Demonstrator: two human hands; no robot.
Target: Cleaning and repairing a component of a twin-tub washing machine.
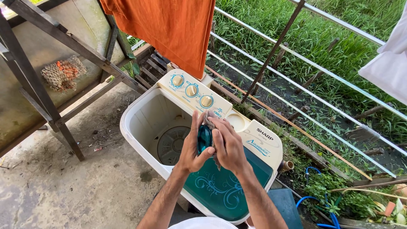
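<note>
Two bare hands meet above a twin-tub washing machine (146, 116), seen from a head-worn camera looking down. The left hand (193, 144) is upright with its fingers extended and the thumb curled inward; it presses against a small teal object (204, 138) held between both palms. The right hand (227, 144) is curled over a greyish cloth (208, 115) and bears it against the same teal object, so both hands are closed in a grip on the cloth-and-object pair. What the teal object is cannot be determined; most of it is hidden by the fingers.

The held items sit over the boundary between the open wash tub and the closed spin compartment. The wash tub is uncovered, and a grey ribbed pulsator disc (171, 145) is visible at its bottom. The spin compartment is covered by a translucent teal lid (224, 191) carrying a pale scroll pattern. A cream control panel with three round dials (191, 90) runs along the far edge of the machine, just beyond the hands.

An orange garment (169, 29) hangs directly above the control panel. A white cloth (388, 63) hangs at the right edge of the view. Metal railing bars (313, 68) run diagonally behind the machine, with green grass (322, 34) beyond them. A blue hose (322, 203) lies on the ground to the right of the machine. Dark angled frame members (51, 85) stand on the concrete floor (63, 186) at left, next to a woven bundle (63, 73).
</note>
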